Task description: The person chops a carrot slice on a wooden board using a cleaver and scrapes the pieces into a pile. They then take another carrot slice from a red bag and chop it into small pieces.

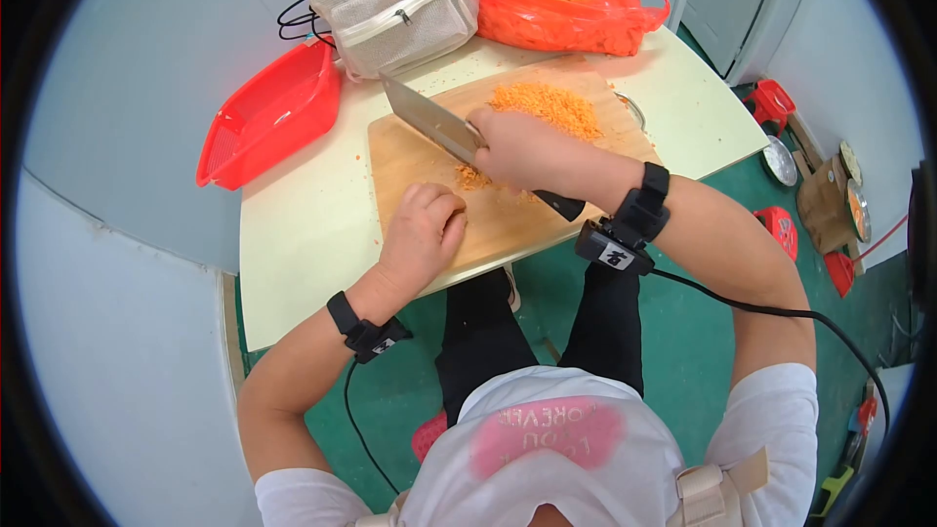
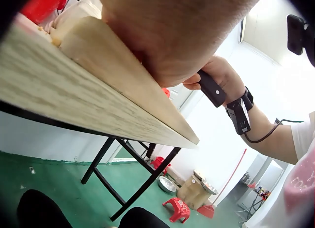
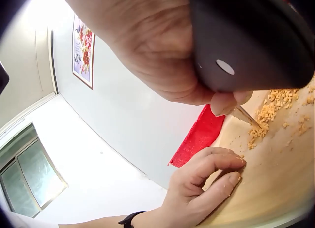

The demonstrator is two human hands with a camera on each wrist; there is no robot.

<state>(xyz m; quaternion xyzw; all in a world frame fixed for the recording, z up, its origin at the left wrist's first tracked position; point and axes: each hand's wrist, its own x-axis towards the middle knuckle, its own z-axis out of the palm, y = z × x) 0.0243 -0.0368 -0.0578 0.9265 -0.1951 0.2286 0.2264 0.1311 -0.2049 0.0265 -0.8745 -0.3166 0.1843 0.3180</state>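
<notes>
My right hand (image 1: 527,151) grips the cleaver (image 1: 429,119) near the blade's base, and its black handle (image 1: 558,204) sticks out below the palm. The blade stands over the wooden board (image 1: 508,229), with a small bunch of chopped orange bits (image 1: 472,177) beside it. A larger pile of orange bits (image 1: 551,107) lies on the far right of the board. My left hand (image 1: 422,234) rests on the board's near left part with bent fingers; in the right wrist view the left hand (image 3: 206,183) holds nothing that shows.
A red basket (image 1: 273,117) stands at the table's left. At the back are a mesh bag (image 1: 395,10) and a red plastic bag (image 1: 566,34) of orange slices. A metal rim (image 1: 632,109) shows by the board's right edge. Red stools (image 1: 776,229) stand on the floor.
</notes>
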